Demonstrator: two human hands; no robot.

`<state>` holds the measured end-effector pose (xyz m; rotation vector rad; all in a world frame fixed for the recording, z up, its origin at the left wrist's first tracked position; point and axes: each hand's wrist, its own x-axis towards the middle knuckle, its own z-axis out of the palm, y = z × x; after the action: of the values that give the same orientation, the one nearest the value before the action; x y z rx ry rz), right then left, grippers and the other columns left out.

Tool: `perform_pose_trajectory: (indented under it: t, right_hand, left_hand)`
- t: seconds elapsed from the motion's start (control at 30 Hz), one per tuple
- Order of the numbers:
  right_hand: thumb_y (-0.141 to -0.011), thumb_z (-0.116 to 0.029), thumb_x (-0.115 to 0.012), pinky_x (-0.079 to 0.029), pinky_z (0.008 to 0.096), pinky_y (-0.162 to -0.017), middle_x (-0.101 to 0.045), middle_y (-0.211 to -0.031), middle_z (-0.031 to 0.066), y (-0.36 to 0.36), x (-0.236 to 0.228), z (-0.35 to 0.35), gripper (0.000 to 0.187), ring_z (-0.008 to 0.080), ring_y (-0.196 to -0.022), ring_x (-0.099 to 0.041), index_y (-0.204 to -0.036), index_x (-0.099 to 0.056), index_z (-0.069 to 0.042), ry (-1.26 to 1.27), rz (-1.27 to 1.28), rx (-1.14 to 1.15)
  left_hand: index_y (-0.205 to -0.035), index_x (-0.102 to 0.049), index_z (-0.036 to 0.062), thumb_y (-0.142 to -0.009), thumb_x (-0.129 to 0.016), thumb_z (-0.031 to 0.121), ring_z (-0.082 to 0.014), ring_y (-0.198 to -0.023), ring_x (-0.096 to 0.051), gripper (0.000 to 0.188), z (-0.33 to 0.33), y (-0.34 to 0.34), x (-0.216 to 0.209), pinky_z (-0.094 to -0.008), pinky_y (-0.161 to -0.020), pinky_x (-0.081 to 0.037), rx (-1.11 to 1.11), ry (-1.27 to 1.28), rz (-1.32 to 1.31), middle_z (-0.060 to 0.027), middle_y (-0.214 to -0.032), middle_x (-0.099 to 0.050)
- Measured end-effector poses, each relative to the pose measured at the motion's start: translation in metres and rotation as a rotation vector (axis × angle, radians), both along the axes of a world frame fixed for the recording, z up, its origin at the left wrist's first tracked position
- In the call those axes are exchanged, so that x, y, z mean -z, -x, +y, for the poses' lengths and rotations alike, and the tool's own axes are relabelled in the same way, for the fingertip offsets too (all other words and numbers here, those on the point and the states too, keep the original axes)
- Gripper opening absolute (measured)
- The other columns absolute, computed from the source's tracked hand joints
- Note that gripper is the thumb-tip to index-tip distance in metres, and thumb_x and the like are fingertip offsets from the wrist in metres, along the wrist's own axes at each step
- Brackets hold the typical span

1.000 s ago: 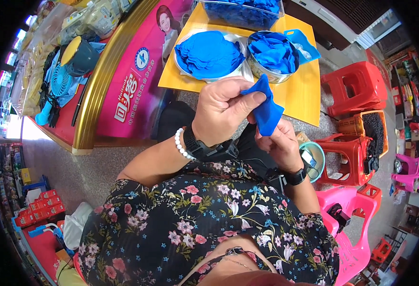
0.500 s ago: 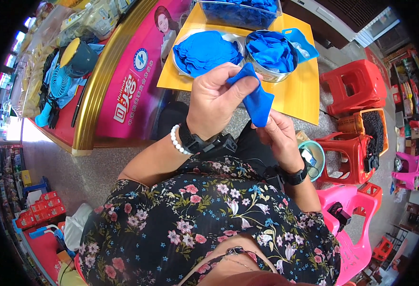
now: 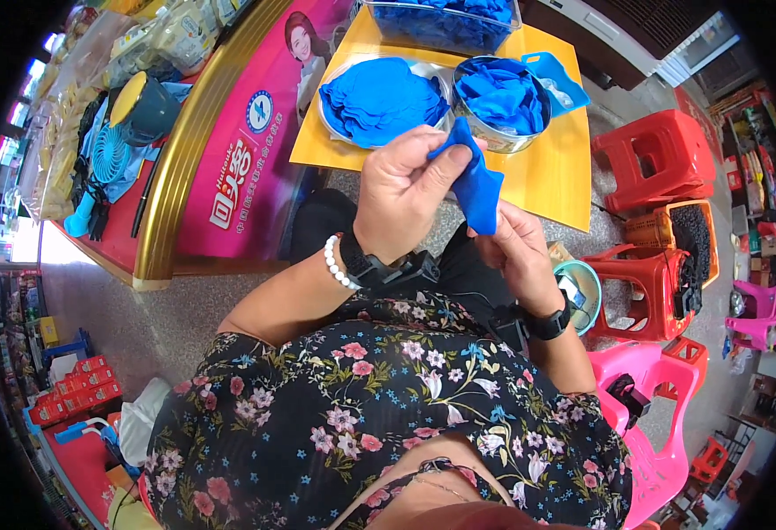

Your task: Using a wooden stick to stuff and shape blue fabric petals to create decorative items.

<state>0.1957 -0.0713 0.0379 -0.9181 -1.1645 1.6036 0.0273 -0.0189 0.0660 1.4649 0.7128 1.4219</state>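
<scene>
Pinching a blue cloth piece [image 3: 476, 190] at both ends in front of a yellow table [image 3: 551, 181]

The blue cloth piece hangs between the person's hands, in the air between the body and the near edge of the yellow table. It slants from upper left to lower right, narrow and partly folded. The left hand [image 3: 401, 190] has its thumb laid over the upper end and clamped against the forefinger beneath; its other fingers curl in behind and are partly hidden. The right hand [image 3: 522, 256] is lower and to the right, thumb and forefinger together on the lower end, the remaining fingers bent inward.

A white bead bracelet [image 3: 335, 261] and a black strap [image 3: 375, 268] circle the left wrist, and a black wristband [image 3: 549, 325] the right. The person wears a black floral top [image 3: 388, 380].

On the table, beyond the hands, a stack of blue cloth [image 3: 384, 102] rests on a white plate [image 3: 429, 69]. Just to its right stands a round tin [image 3: 512, 141] of loose blue pieces [image 3: 501, 95], with a bright blue tray [image 3: 540, 64] beside it. Behind them is a clear plastic box [image 3: 441, 35], also filled with blue pieces.

To the left runs a pink panel [image 3: 238, 168] with gold trim [image 3: 185, 132]. On the right are a mint-green basket [image 3: 594, 283], red stools [image 3: 671, 163] and a pink chair [image 3: 658, 473].
</scene>
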Motion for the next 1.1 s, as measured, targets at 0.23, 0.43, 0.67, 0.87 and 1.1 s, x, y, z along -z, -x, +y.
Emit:
perform_pose_trajectory:
  t: [0.23, 0.43, 0.67, 0.87, 1.1]
  right_hand:
    - [-0.097, -0.026, -0.046, -0.024, 0.0192, -0.049, -0.040, -0.063, -0.0062, -0.007, 0.000, -0.003, 0.029, 0.0024, -0.054, -0.031, -0.086, -0.058, -0.003, -0.136, -0.238, -0.059]
    - [-0.097, -0.026, -0.046, -0.024, 0.0198, -0.049, -0.040, -0.063, -0.0066, -0.003, -0.002, -0.004, 0.028, 0.0024, -0.055, -0.031, -0.086, -0.058, -0.002, -0.110, -0.166, -0.061]
    - [-0.097, -0.026, -0.046, -0.022, 0.0193, -0.047, -0.038, -0.059, -0.0075, -0.002, 0.002, -0.004, 0.029, 0.0018, -0.052, -0.029, -0.086, -0.058, -0.003, -0.074, -0.122, 0.009]
    - [-0.097, -0.026, -0.046, -0.022, 0.0191, -0.047, -0.038, -0.060, -0.0075, 0.001, 0.001, -0.004, 0.029, 0.0018, -0.052, -0.030, -0.086, -0.058, -0.003, -0.103, -0.128, 0.027]
    - [-0.097, -0.026, -0.046, -0.022, 0.0195, -0.047, -0.038, -0.060, -0.0074, 0.001, -0.003, -0.004, 0.029, 0.0020, -0.053, -0.030, -0.085, -0.058, -0.003, -0.121, -0.163, 0.020]
  left_hand:
    - [-0.092, -0.065, -0.0018, -0.084, -0.061, 0.003, -0.0049, -0.080, -0.057, 0.010, 0.008, 0.007, -0.008, -0.0196, -0.066, -0.047, 0.165, 0.132, -0.266, -0.0032, -0.090, -0.064]
    - [-0.089, -0.065, 0.0012, -0.084, -0.061, 0.001, -0.0035, -0.073, -0.056, 0.007, 0.004, 0.011, -0.014, -0.0186, -0.064, -0.043, 0.257, 0.185, 0.079, 0.0009, -0.079, -0.062]
    - [-0.092, -0.065, -0.0005, -0.086, -0.065, 0.011, -0.0017, -0.066, -0.052, 0.013, -0.008, 0.002, -0.007, -0.0171, -0.058, -0.041, 0.114, 0.180, -0.087, 0.0028, -0.077, -0.061]
    - [-0.064, -0.045, 0.0040, -0.084, -0.068, 0.012, -0.0022, -0.058, -0.029, 0.032, -0.005, 0.004, 0.001, -0.0217, -0.048, -0.024, -0.119, -0.070, 0.152, 0.0075, -0.059, -0.034]
    - [-0.081, -0.061, -0.0004, -0.087, -0.064, 0.014, -0.0028, -0.058, -0.042, 0.016, -0.008, 0.007, 0.005, -0.0204, -0.050, -0.035, -0.099, 0.003, 0.059, 0.0030, -0.061, -0.050]
